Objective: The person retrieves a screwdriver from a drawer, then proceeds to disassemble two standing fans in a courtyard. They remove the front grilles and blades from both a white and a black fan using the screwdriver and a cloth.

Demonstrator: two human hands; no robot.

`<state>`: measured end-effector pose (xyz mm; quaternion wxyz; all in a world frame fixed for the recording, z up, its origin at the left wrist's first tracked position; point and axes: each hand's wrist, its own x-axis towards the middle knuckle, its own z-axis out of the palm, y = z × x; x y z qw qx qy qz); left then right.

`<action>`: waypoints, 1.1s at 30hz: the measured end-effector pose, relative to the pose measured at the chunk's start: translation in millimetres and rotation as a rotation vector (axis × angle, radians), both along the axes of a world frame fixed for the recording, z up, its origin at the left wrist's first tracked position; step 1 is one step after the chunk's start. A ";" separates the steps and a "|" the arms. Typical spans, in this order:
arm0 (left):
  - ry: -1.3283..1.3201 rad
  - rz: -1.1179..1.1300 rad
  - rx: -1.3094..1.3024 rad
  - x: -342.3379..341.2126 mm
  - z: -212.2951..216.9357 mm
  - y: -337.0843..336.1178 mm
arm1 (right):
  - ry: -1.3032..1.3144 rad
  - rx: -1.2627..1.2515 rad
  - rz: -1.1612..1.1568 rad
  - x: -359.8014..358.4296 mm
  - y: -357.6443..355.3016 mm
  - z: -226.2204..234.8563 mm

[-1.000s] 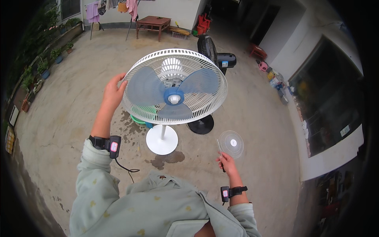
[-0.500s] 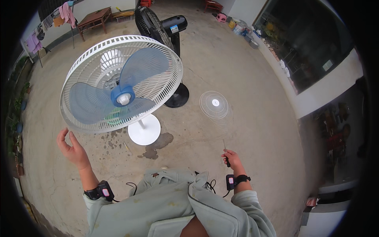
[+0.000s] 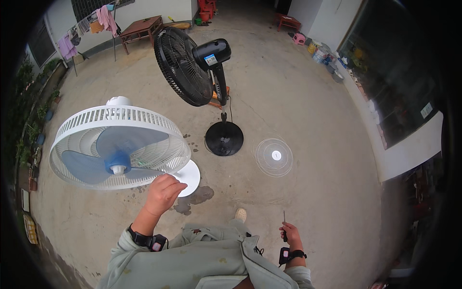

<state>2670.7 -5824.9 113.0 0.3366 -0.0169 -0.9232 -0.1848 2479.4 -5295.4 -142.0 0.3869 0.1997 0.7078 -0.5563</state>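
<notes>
In my right hand [image 3: 290, 233] is a screwdriver [image 3: 284, 222], its thin shaft pointing up and away from me. My left hand [image 3: 166, 192] is at the lower right rim of the white pedestal fan [image 3: 122, 111], covering part of its round base [image 3: 190, 178]. Its fingers are bent and pressed together; whether anything small sits between them is hidden. The fan's front is uncovered, showing bluish see-through blades [image 3: 130, 139] and a white knob [image 3: 118, 169] at the hub. A round wire front grille [image 3: 275, 157] with a white centre lies on the floor to the right.
A black pedestal fan [image 3: 224, 139] stands just beyond the white one. A clothes rack [image 3: 96, 24] and a wooden table [image 3: 142, 29] are at the back left. Buckets and tins [image 3: 322, 55] line the right wall. Dark wet patches [image 3: 197, 196] mark the concrete near the white base.
My left hand has moved right, from the fan's lower left rim to its lower right, its fingers closing together. My view has shifted; the screwdriver stays in my right hand.
</notes>
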 end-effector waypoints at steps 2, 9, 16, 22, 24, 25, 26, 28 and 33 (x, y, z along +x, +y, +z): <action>-0.047 0.004 0.017 -37.0 -0.2 15.5 | 0.017 -0.005 0.032 -46.0 14.0 -7.9; -0.143 0.092 0.125 -139.0 -2.3 52.5 | 0.076 0.017 0.189 -199.5 32.8 -8.8; -0.010 0.534 0.867 -233.4 -45.4 10.3 | 0.160 -0.061 0.257 -296.7 -53.5 9.6; 0.578 0.816 1.094 -301.7 -72.5 -64.8 | 0.408 -0.139 0.535 -370.6 -158.1 45.3; 0.730 0.885 1.005 -311.7 -74.5 -90.8 | 0.543 -0.131 0.586 -396.2 -198.1 71.8; 0.775 0.894 1.022 -314.9 -72.7 -104.7 | 0.612 -0.116 0.601 -409.4 -223.1 89.1; 0.850 0.899 0.994 -316.7 -72.4 -115.2 | 0.690 -0.108 0.623 -421.6 -248.1 108.8; 0.939 0.858 0.981 -320.5 -69.4 -139.4 | 0.841 -0.103 0.673 -442.0 -307.0 151.1; 0.981 0.785 0.895 -321.0 -64.3 -177.3 | 1.125 -0.225 0.837 -466.7 -468.0 251.2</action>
